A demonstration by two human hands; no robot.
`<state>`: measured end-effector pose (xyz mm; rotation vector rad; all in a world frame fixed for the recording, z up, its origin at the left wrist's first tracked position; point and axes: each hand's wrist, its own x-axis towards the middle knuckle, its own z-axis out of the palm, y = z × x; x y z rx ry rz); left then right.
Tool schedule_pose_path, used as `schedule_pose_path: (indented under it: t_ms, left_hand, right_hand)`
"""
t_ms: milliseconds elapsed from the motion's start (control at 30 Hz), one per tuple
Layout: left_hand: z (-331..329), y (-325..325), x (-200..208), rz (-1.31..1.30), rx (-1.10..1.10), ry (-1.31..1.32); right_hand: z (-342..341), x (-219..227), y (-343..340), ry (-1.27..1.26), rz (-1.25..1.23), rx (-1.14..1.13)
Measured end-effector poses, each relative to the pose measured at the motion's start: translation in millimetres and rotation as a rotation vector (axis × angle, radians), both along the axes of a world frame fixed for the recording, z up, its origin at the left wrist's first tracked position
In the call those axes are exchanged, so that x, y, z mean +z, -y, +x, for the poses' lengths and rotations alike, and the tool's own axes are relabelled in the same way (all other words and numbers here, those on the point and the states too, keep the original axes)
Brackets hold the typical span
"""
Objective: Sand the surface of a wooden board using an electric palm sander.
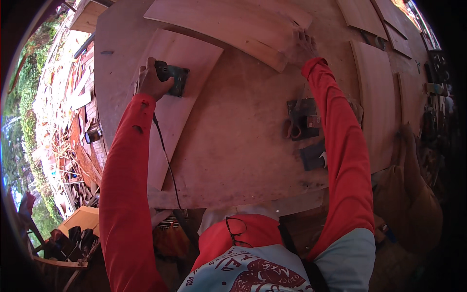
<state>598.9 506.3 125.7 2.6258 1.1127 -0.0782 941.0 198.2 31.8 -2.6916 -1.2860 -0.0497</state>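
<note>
My left hand is wrapped round a dark green palm sander. The sander sits on a pale wooden board lying aslant on the left of the worktable. Its black cord runs from below my hand toward the near table edge. Farther off, my right hand is at the right end of a second long board. Its fingers look stretched over the wood, partly smeared by motion, and I see nothing held in them.
A dark boxy tool and a dark blue piece lie beside my right forearm on the worktable. More boards lie at the right, where another person's arm reaches in. Wood scraps cover the ground at the left.
</note>
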Motion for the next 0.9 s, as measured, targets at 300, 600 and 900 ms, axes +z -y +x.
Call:
schedule_pose_path:
  t_ms: [300, 600, 900]
  left_hand:
    - [-6.2, -1.1, 13.4, -0.002, 0.039, -0.002]
    - [8.4, 3.5, 8.0, -0.037, 0.024, -0.036]
    - [4.4, 27.4, 16.6, -0.044, -0.069, -0.023]
  right_hand:
    - [34.5, 5.0, -26.0, -0.11, -0.351, -0.051]
    - [20.8, 9.3, -4.0, -0.304, 0.299, -0.006]
    - [-319.2, 111.6, 117.7, -1.889, 0.389, 0.195]
